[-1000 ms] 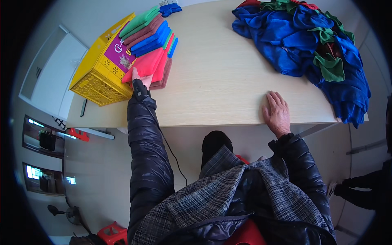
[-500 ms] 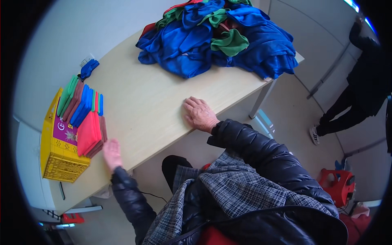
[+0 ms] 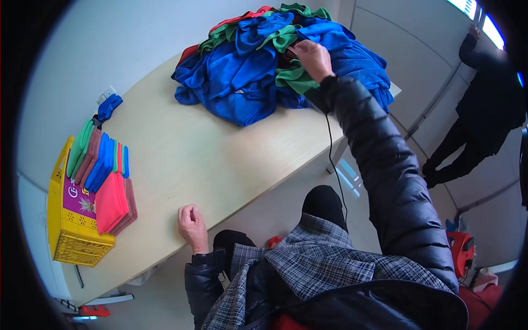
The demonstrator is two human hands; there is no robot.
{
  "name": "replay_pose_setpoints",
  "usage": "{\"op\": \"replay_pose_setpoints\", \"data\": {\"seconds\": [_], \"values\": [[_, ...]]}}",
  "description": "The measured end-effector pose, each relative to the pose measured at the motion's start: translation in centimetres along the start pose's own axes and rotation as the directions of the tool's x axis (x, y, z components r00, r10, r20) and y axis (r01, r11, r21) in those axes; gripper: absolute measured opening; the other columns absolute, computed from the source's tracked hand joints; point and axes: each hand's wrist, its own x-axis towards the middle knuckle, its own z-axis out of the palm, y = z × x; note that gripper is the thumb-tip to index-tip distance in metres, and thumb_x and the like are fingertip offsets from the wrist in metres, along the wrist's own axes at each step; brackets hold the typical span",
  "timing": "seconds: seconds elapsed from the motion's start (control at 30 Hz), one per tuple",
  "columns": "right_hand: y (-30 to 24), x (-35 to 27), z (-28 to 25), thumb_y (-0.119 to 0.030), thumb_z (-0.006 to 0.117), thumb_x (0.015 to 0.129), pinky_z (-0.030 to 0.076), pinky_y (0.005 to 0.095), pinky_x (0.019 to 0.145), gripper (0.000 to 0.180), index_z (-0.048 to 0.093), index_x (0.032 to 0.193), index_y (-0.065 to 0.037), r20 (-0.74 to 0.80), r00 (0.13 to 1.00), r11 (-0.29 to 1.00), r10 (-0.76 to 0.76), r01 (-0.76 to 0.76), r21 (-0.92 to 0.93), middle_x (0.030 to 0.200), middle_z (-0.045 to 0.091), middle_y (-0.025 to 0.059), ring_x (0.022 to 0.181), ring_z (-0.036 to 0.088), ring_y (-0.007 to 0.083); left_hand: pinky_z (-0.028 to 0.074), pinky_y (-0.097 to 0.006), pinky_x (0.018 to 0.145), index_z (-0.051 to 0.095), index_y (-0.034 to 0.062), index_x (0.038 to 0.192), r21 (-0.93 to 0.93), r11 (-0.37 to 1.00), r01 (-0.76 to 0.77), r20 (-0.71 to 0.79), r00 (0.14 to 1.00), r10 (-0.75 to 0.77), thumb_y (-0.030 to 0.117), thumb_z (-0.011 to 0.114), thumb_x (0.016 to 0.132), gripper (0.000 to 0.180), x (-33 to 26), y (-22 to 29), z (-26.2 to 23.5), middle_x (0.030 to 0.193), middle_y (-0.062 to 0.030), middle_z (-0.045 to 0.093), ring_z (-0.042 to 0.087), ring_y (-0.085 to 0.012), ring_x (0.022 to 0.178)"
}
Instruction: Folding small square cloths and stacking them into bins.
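While I am leaning over the pale wooden table, the big heap of cloths, mostly blue with green and red ones mixed in, is sitting at its far right end. My right hand is reaching onto the top of that heap, fingers curling down into the folds between a green cloth and a blue one; whether they are actually pinching anything I cannot tell. My left hand is resting near the table's front edge, loosely curled and holding nothing. Far left, folded cloths are lying over a yellow crate. Because the heap is tangled, one tug could, I judge, be dragging neighbours off the table's right edge.
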Motion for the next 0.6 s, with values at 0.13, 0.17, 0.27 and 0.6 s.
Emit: {"op": "replay_pose_setpoints", "data": {"seconds": [0.13, 0.17, 0.27, 0.6], "values": [[6.0, 3.5, 2.7, -0.031, 0.069, 0.084, 0.056, 0.0391, 0.076, 0.025, 0.077, 0.097, -0.010, 0.215, 0.925, 0.950, 0.314, -0.307, -0.062, 0.086, 0.073, 0.0138, 0.084, 0.072, 0.0302, 0.049, -0.035, 0.066, 0.062, 0.0047, 0.089, 0.049, 0.999, 0.007, -0.006, 1.000, -0.007, 0.003, 0.062, 0.089, 0.002, 0.3, 0.8, 0.4, 0.088, -0.0082, 0.060, 0.061, -0.0250, 0.073], [7.3, 3.9, 3.3, -0.035, 0.070, 0.083, 0.056, 0.0396, 0.079, 0.030, 0.077, 0.099, -0.011, 0.289, 0.880, 0.926, 0.378, -0.358, -0.120, 0.088, 0.074, 0.0137, 0.088, 0.072, 0.0308, 0.049, -0.035, 0.066, 0.062, 0.0049, 0.089, 0.063, 0.998, 0.007, -0.004, 1.000, -0.007, 0.003, 0.062, 0.088, 0.002, 0.5, 1.0, 0.5, 0.089, -0.0083, 0.060, 0.061, -0.0257, 0.074], [8.7, 4.2, 5.4, -0.037, 0.070, 0.081, 0.055, 0.0398, 0.082, 0.032, 0.077, 0.100, -0.012, 0.326, 0.838, 0.890, 0.437, -0.351, -0.292, 0.091, 0.074, 0.0142, 0.091, 0.071, 0.0313, 0.050, -0.036, 0.067, 0.062, 0.0050, 0.088, 0.063, 0.996, 0.061, 0.004, 0.998, -0.061, 0.004, 0.063, 0.088, 0.002, 0.7, 1.7, 0.1, 0.089, -0.0088, 0.060, 0.061, -0.0267, 0.076], [9.7, 4.9, 8.1, -0.033, 0.068, 0.083, 0.056, 0.0394, 0.081, 0.030, 0.076, 0.097, -0.007, 0.224, 0.880, 0.875, 0.419, -0.327, -0.356, 0.095, 0.074, 0.0168, 0.092, 0.072, 0.0302, 0.050, -0.039, 0.069, 0.063, 0.0050, 0.088, 0.136, 0.985, 0.107, 0.022, 0.994, -0.111, 0.007, 0.067, 0.086, 0.005, 0.6, 1.2, 0.0, 0.090, -0.0096, 0.060, 0.061, -0.0288, 0.080]]}}
